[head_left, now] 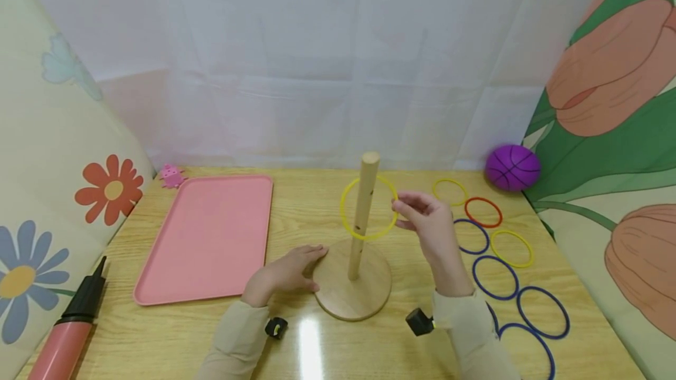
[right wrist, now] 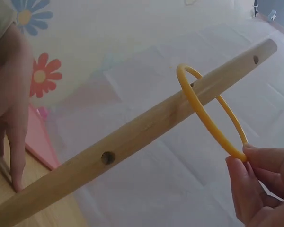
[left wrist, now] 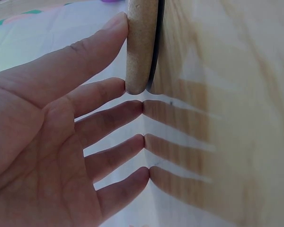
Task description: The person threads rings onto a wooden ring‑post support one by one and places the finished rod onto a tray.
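A wooden post (head_left: 363, 210) with small holes stands upright on a round wooden base (head_left: 338, 292). Around its upper half, below the top, hangs a yellow ring (right wrist: 206, 120), pinched at its near edge between the thumb and fingers of my right hand (head_left: 430, 224). My left hand (head_left: 287, 271) is at the base's left side, fingers spread and fairly straight. In the left wrist view its thumb and index fingertip touch the rim of the base (left wrist: 142, 47), while the other fingertips rest on the tabletop.
Several blue rings (head_left: 495, 277), yellow rings (head_left: 512, 248) and a red ring (head_left: 483, 211) lie at right. A purple ball (head_left: 513, 168) sits behind them. On the left are a pink tray (head_left: 211, 239), a small pink toy (head_left: 171, 176) and a pink hand pump (head_left: 66, 339).
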A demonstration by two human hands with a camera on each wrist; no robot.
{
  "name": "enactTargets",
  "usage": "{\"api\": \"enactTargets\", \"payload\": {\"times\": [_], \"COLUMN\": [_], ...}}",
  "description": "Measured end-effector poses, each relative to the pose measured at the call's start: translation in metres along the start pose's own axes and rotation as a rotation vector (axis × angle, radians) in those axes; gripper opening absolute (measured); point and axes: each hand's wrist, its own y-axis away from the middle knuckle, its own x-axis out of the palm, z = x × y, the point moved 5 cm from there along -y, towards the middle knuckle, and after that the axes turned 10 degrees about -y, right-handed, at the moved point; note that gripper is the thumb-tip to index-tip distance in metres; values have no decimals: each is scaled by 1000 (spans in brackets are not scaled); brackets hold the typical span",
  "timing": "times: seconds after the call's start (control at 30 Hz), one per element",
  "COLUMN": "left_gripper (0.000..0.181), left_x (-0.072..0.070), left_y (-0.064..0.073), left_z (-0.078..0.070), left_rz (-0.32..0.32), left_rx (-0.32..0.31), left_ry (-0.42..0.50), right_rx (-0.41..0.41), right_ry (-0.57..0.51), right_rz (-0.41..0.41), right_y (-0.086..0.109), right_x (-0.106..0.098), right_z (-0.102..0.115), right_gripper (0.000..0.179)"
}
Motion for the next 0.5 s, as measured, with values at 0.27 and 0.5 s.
{"api": "enactTargets", "payload": {"times": [0.27,0.5], "left_gripper": [77,76], "left_x": [0,1], "left_y": [0,-1], "left_z": [0,1], "left_rz": [-1,-6], "left_rx": [-6,5], "left_ry": [-1,-9], "right_rx": [69,71], "right_ry": [202,425], "right_rz": [64,133], "right_y": [-1,-1], "right_x": [-8,-10], "right_z": [-27,-52], "right_gripper": [33,23]}}
